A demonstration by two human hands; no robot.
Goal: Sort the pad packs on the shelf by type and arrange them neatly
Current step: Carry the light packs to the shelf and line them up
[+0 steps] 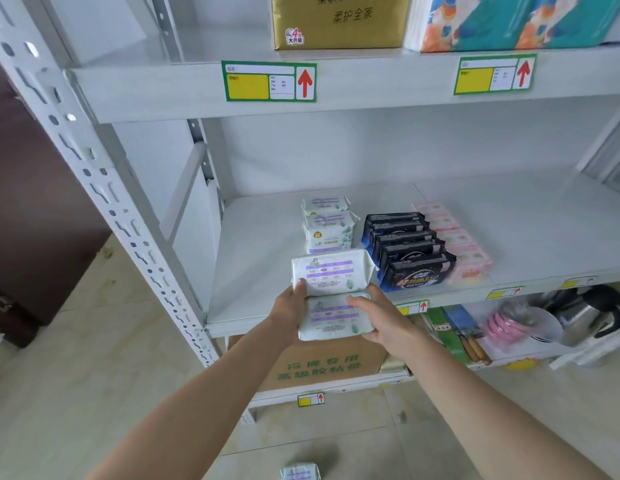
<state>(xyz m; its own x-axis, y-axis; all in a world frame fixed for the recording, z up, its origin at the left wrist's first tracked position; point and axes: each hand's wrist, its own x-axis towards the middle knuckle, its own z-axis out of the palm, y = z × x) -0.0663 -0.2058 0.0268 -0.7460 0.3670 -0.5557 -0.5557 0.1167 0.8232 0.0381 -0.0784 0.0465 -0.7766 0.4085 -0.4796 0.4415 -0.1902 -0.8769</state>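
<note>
Two white-and-purple pad packs are held at the front edge of the middle shelf [253, 271]: an upper pack [332, 271] and a lower pack [331, 318]. My left hand [289, 306] grips their left side, thumb on the upper pack. From the right, my right hand [381, 318] grips the lower pack. Behind them stand two more white packs [327, 230] in a row. To the right runs a row of several black packs [409, 249], then a row of several pink packs [457, 242].
A white pack [299, 472] lies on the floor below. The lower shelf holds a cardboard box [322, 365], boxes [453, 332], pink bowls [509, 323] and a kettle [588, 311]. The upper shelf carries a gold pack [339, 22] and a colourful pack [509, 22]. A perforated upright [104, 188] stands left.
</note>
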